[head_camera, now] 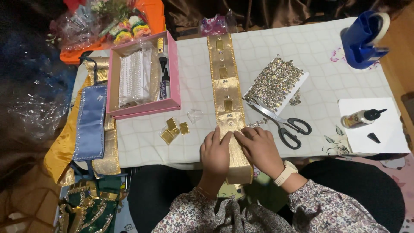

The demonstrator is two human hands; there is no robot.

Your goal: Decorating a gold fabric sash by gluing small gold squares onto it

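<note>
A long gold fabric band (225,90) runs down the middle of the table, with gold rectangular pieces stuck along it and its near end hanging over the front edge. My left hand (215,151) and my right hand (257,146) rest side by side on the band near the table's front, fingertips pressing on it at a small beaded spot. Neither hand holds a tool. My right wrist wears a pale watch (286,171). Loose gold rectangles (174,130) lie to the left of my left hand.
Scissors (284,125) and a card of rhinestone trim (276,84) lie right of the band. A glue bottle (361,118) rests on white paper. A pink box (142,73) stands at left, a blue tape dispenser (362,39) at far right. Blue and gold sashes (88,125) drape the left edge.
</note>
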